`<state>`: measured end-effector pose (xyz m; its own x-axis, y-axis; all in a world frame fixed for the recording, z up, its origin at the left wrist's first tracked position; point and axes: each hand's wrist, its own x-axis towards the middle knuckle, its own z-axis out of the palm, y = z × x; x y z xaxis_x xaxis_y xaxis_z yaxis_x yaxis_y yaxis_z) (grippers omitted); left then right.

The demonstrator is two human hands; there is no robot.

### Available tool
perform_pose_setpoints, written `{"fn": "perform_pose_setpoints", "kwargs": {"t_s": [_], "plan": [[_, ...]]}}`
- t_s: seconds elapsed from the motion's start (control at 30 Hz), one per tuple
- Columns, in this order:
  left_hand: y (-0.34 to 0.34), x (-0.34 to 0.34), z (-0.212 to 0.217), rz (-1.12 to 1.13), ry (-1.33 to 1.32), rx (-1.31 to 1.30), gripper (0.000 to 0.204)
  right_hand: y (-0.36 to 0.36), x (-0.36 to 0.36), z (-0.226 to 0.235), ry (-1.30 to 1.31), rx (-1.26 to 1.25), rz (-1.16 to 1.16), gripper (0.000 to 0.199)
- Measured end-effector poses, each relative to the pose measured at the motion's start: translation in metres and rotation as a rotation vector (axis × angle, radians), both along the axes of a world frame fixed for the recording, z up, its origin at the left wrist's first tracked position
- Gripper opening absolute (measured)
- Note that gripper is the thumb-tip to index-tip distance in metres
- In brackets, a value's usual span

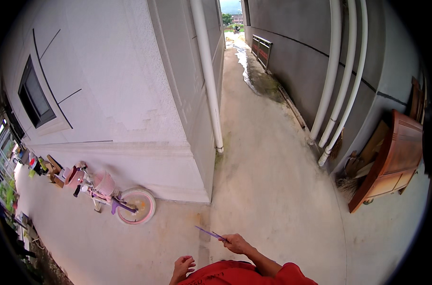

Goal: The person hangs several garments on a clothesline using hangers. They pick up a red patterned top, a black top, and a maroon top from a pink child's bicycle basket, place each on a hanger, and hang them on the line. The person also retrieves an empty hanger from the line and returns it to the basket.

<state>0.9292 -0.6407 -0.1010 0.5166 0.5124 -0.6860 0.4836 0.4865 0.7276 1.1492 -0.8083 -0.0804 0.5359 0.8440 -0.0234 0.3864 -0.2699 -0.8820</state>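
Note:
My right hand [235, 243] is closed around one end of a thin purple stick-like object [207, 232], held out in front of my red shirt. Its narrow tip points to the far left; its exact kind I cannot make out. Lower and further left, my left hand [182, 267] hangs close to my body with loosely curled fingers a little apart, and nothing shows in it. The concrete ground [268, 190] lies beneath both hands, and neither touches any other thing.
A pink and purple child's bicycle [135, 205] stands by the white wall [116, 95] on the left. White pipes [337, 80] run down the grey wall at right, near a leaning wooden headboard-like panel [389, 164]. Between the buildings runs a passage with a wet strip [244, 66].

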Motion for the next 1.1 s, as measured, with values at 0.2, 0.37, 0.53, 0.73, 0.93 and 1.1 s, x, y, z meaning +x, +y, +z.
{"fn": "perform_pose_setpoints", "kwargs": {"t_s": [0.2, 0.37, 0.53, 0.73, 0.93, 1.1], "plan": [[0.01, -0.013, 0.0, 0.019, -0.026, 0.014, 0.032, 0.005, -0.012, -0.002, 0.0, -0.025, 0.027, 0.022], [0.018, -0.028, 0.0, 0.043, -0.021, 0.006, 0.032, 0.017, -0.023, 0.007, -0.027, -0.076, 0.063, 0.022], [0.031, -0.045, 0.002, 0.027, -0.002, -0.02, 0.037, 0.034, -0.039, -0.005, -0.088, 0.008, 0.033, 0.022], [0.054, -0.078, 0.004, -0.033, 0.016, 0.072, 0.038, 0.053, -0.073, -0.003, -0.051, 0.029, 0.052, 0.026], [0.057, -0.086, 0.016, -0.074, 0.007, 0.105, 0.04, 0.055, -0.091, -0.012, 0.016, -0.013, 0.04, 0.027], [0.052, -0.077, 0.009, -0.122, 0.014, 0.116, 0.041, 0.042, -0.087, 0.001, 0.026, -0.074, 0.002, 0.023]]}}
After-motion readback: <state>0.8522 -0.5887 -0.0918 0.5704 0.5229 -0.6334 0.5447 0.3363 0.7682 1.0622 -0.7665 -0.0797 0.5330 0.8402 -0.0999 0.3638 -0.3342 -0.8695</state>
